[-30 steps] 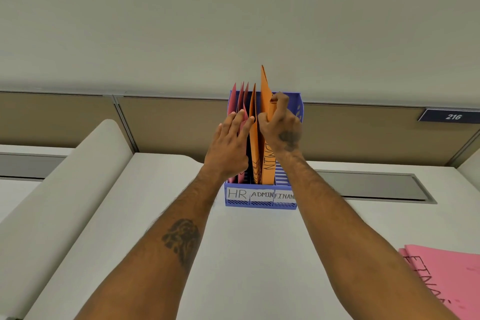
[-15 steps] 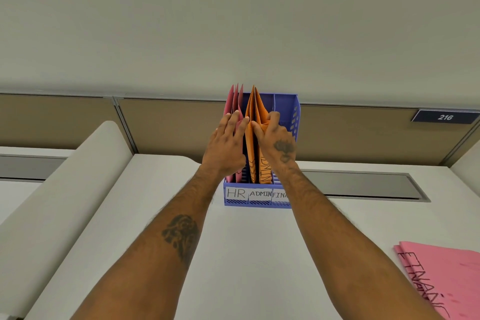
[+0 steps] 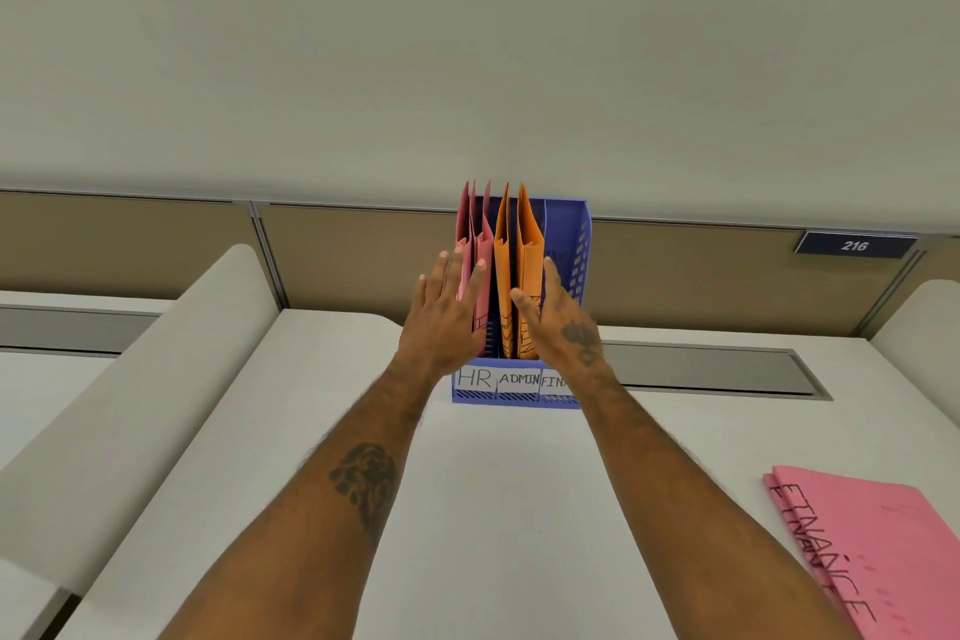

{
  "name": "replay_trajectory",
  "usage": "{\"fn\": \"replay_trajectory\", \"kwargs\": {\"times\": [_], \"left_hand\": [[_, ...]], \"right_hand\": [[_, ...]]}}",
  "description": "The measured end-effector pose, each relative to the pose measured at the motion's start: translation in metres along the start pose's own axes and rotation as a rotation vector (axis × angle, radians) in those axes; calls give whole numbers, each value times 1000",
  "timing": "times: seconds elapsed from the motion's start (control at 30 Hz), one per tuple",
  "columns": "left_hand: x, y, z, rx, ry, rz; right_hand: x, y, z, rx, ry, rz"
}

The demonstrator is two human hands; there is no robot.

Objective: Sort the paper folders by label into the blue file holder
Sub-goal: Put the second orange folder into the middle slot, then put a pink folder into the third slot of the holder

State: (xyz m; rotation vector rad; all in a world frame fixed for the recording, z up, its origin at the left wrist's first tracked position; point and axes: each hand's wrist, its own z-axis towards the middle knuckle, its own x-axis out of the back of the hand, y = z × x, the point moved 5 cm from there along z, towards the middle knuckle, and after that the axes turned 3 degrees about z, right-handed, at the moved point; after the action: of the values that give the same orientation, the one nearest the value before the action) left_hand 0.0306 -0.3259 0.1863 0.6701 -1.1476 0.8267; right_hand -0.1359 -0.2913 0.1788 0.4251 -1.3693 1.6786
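On desk (image 3: 509,509), against the partition: blue holder (image 3: 563,229), front slots labelled HR, ADMIN, FINA-. Pink folders (image 3: 480,244) upright in HR slot, orange folders (image 3: 522,244) upright in ADMIN slot, third slot bare. Left hand (image 3: 447,317) flat, fingers spread, in front of pinks; gripping nothing. Right hand (image 3: 558,322) also spread open beside oranges. Pink FINANCE stack (image 3: 862,535) lies flat, far right, well apart.
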Motion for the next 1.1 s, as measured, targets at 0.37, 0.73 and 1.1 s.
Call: {"fn": "replay_trajectory", "kwargs": {"times": [0.37,0.73,1.1], "left_hand": [[-42,13,-90,7,-104,12],[-77,44,-150,11,-193,-11],[-81,138,-155,11,-200,-85]], "right_hand": [[-23,22,-107,-33,-269,-314],[-5,56,-182,-71,-298,-414],[72,123,-228,-137,-251,-470]]}}
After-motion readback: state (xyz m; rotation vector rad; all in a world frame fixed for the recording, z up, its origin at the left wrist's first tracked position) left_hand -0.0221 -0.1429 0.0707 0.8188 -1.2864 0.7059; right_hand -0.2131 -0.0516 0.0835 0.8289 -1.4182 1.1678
